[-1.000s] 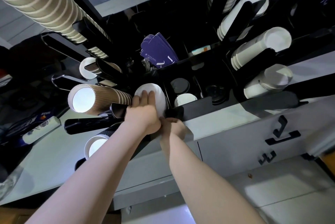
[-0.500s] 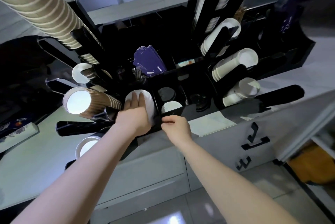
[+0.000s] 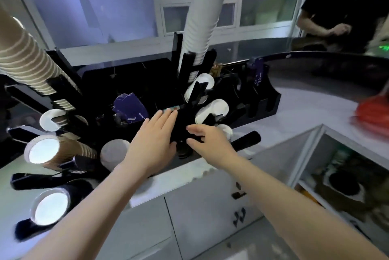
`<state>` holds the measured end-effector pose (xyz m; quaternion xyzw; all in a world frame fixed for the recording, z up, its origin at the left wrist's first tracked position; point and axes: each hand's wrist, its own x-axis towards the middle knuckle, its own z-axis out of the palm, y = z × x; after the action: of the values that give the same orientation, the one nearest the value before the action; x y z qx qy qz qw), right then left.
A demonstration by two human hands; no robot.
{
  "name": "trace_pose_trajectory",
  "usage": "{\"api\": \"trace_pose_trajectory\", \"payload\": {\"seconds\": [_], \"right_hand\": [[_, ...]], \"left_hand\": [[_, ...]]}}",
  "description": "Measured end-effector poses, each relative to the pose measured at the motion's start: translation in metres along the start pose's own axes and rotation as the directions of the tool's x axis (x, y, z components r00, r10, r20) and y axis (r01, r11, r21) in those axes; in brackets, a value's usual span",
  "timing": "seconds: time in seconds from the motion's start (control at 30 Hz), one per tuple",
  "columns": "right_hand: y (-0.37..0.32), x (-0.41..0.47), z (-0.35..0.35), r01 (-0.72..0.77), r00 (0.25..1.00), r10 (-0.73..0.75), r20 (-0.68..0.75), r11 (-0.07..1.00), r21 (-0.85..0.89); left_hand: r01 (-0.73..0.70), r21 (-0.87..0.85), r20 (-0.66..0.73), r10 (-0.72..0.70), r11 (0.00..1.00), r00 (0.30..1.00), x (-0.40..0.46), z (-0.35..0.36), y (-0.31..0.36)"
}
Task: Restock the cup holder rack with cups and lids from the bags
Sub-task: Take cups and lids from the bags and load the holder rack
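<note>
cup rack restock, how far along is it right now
Mostly stocked: a tall brown ribbed cup stack and a tall white cup stack fill their slots, and a white lid stack sits at the front. In hand: nothing; the left hand is flat and open, the right hand is loosely curled over the dark middle compartments. Whether those still need lids is unclear.

At twelve o'clock we see a window with pale frames behind the counter. At two o'clock a second person in a dark top stands at the curved dark ledge. At three o'clock lies a blurred red object on the white countertop. At five o'clock we find an open cabinet, and at six o'clock closed white cabinet doors with black handles.
</note>
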<state>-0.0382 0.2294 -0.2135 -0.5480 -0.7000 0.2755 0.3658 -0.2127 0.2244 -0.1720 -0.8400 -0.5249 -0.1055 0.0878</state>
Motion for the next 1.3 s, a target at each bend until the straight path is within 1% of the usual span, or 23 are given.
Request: {"api": "trace_pose_trajectory", "payload": {"seconds": [0.1,0.17,0.27,0.33,0.4,0.53,0.7,0.8,0.9,1.0,1.07,1.2,1.3], "right_hand": [[0.009,-0.012,-0.060,0.052,0.993,-0.052,-0.104,0.999,0.005],[0.022,-0.024,-0.106,0.069,0.983,-0.072,-0.169,0.997,-0.027],[0.052,-0.053,-0.175,0.046,0.970,-0.074,-0.230,0.991,-0.127],[0.081,-0.078,-0.220,-0.004,0.955,-0.043,-0.293,0.987,-0.158],[0.112,-0.105,-0.264,-0.083,0.934,0.016,-0.356,0.981,-0.173],[0.166,-0.162,-0.340,-0.223,0.888,0.115,-0.446,0.954,-0.200],[0.217,-0.229,-0.410,-0.376,0.796,0.215,-0.566,0.908,-0.184],[0.249,-0.264,-0.441,-0.463,0.719,0.273,-0.639,0.874,-0.149],[0.279,-0.297,-0.466,-0.538,0.630,0.319,-0.708,0.837,-0.101],[0.303,-0.326,-0.491,-0.606,0.540,0.335,-0.773,0.792,-0.080],[0.315,-0.341,-0.511,-0.644,0.448,0.313,-0.837,0.763,-0.060],[0.331,-0.371,-0.553,-0.694,0.232,0.240,-0.943,0.720,0.012],[0.345,-0.397,-0.573,-0.753,0.113,0.194,-0.974,0.656,0.043]], "left_hand": [[-0.079,-0.062,-0.112,0.072,0.995,0.991,0.028,-0.018,0.053],[-0.125,-0.094,-0.138,0.112,0.988,0.984,0.051,-0.023,0.096],[-0.175,-0.145,-0.148,0.153,0.974,0.977,0.083,-0.018,0.163],[-0.214,-0.192,-0.150,0.186,0.958,0.971,0.101,-0.007,0.210],[-0.261,-0.222,-0.148,0.232,0.940,0.961,0.118,0.006,0.260],[-0.359,-0.280,-0.132,0.334,0.890,0.933,0.149,0.029,0.357],[-0.493,-0.364,-0.122,0.484,0.790,0.866,0.180,0.050,0.468],[-0.552,-0.417,-0.113,0.562,0.722,0.820,0.195,0.065,0.526],[-0.622,-0.447,-0.106,0.653,0.642,0.750,0.210,0.083,0.581],[-0.658,-0.509,-0.117,0.712,0.555,0.692,0.226,0.099,0.632],[-0.682,-0.544,-0.132,0.753,0.489,0.645,0.239,0.105,0.667],[-0.720,-0.600,-0.179,0.818,0.350,0.547,0.269,0.110,0.736],[-0.750,-0.615,-0.232,0.853,0.243,0.467,0.285,0.115,0.783]]}}
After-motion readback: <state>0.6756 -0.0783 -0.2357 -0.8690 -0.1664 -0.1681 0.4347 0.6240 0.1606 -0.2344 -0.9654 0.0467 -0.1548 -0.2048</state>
